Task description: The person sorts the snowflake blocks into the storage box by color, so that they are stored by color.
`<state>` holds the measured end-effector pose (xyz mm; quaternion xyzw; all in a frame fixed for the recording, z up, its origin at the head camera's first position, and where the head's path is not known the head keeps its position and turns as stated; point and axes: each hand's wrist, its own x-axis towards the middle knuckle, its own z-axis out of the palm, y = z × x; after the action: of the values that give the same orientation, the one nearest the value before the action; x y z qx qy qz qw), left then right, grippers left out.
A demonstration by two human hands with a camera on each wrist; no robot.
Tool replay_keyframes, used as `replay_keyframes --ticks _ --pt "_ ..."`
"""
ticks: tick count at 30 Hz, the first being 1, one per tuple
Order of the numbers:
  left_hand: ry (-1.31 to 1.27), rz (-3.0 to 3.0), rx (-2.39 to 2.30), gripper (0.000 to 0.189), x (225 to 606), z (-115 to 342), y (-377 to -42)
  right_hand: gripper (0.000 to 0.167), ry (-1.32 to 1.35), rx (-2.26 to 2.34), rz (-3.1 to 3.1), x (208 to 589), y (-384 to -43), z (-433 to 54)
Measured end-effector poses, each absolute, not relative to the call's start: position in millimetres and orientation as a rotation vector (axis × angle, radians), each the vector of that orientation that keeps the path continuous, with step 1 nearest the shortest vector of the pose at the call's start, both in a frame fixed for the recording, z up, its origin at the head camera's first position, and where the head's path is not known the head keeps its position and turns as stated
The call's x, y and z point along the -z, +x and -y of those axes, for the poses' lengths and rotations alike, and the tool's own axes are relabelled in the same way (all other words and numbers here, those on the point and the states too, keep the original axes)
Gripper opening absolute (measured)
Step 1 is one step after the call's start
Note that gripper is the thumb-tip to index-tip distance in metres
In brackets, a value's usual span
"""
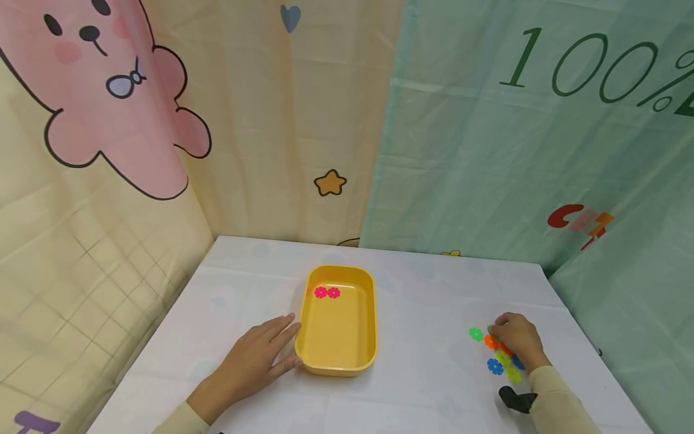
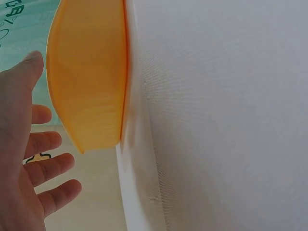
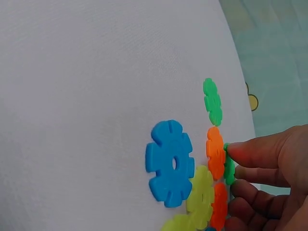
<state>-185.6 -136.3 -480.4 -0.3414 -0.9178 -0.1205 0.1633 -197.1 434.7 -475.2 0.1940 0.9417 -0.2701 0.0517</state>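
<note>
Beside the left wall of a yellow tray (image 1: 336, 369), my left hand (image 1: 255, 361) lies with fingers spread and fairly straight. Its fingertips are at the rim in the head view; the left wrist view does not settle whether they touch. Two pink snowflake discs (image 1: 328, 292) lie at the tray's far end. On the right, my right hand (image 1: 519, 337) pinches a green snowflake disc (image 3: 229, 166) between thumb and finger. Around it lie a lighter green disc (image 3: 212, 102), orange discs (image 3: 216, 153), yellow-green discs (image 3: 200, 196) and blue discs (image 3: 170, 163), some partly hidden by the hand.
A white cloth covers the table (image 1: 423, 337). Printed curtains (image 1: 466, 150) stand along its back and sides. A black strap piece (image 1: 516, 399) shows at the right wrist. The stretch of table between tray and discs shows only cloth.
</note>
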Motion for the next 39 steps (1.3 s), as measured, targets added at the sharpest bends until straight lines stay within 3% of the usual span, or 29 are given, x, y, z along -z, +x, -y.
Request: replay_keyframes --ticks 24,39 --pt "-0.994 2.631 0.340 0.071 483.3 129.6 -185.7 0.044 0.608 0.814 -2.830 472.8 -194.7 -427.0" --pt "-0.962 2.684 0.324 0.074 479.9 132.3 -183.2 0.028 0.569 0.903 -2.902 475.2 -198.3 -419.0"
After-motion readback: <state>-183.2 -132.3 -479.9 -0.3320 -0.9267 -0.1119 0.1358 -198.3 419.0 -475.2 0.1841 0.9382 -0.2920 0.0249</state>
